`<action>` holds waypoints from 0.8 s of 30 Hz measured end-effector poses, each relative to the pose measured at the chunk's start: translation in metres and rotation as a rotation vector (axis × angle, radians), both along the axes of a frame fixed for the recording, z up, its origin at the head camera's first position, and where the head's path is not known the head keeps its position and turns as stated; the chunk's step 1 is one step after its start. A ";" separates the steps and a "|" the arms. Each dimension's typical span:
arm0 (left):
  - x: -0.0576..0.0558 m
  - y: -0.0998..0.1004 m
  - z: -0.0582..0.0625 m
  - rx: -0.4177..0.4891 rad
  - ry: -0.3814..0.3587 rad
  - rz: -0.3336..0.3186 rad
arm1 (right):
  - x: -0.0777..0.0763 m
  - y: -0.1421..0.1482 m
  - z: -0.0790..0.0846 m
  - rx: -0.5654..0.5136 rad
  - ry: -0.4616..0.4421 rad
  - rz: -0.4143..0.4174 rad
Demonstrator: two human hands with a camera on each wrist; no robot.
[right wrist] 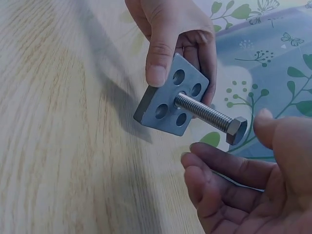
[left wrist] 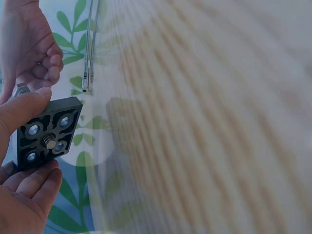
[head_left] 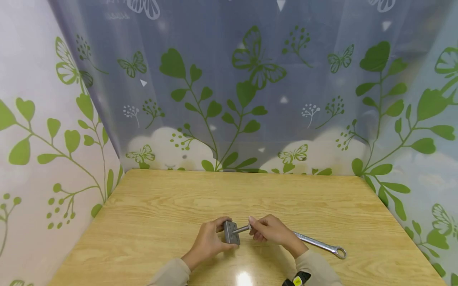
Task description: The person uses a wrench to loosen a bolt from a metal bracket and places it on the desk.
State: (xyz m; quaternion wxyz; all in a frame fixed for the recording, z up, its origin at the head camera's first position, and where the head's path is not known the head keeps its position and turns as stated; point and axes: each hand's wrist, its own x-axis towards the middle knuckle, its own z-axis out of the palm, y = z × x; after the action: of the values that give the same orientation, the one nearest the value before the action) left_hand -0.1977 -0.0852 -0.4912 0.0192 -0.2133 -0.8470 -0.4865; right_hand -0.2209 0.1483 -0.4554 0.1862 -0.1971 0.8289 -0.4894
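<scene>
My left hand [head_left: 211, 240] holds a square grey metal plate [right wrist: 165, 109] by opposite edges, thumb on one side and fingers on the other. Four round holes surround its centre. A long hex bolt [right wrist: 204, 111] runs through the middle hole. Its threaded tip [left wrist: 49, 141] pokes out a little on the plate's other face. Around the hex head hovers my right hand [head_left: 270, 229], thumb and loosely bent fingers spread apart. A gap shows between the thumb and the head in the right wrist view.
A combination wrench [head_left: 320, 243] lies on the wooden table [head_left: 171, 198] to the right, partly hidden behind my right hand and wrist. Patterned curtains [head_left: 222, 131] with leaves and butterflies stand at the table's back and sides.
</scene>
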 end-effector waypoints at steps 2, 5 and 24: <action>0.000 0.000 0.000 0.002 -0.004 -0.002 | 0.000 -0.002 0.000 0.001 0.009 -0.010; 0.000 -0.001 0.001 0.005 -0.006 -0.010 | 0.000 -0.004 0.003 0.004 0.048 -0.003; -0.001 -0.002 0.006 0.010 -0.014 0.007 | -0.001 0.000 0.009 -0.035 0.237 0.039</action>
State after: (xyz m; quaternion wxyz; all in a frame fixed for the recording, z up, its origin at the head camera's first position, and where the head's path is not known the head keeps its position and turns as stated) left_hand -0.1985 -0.0869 -0.4847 0.0159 -0.2066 -0.8454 -0.4922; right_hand -0.2215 0.1479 -0.4462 0.0931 -0.2729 0.8323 -0.4734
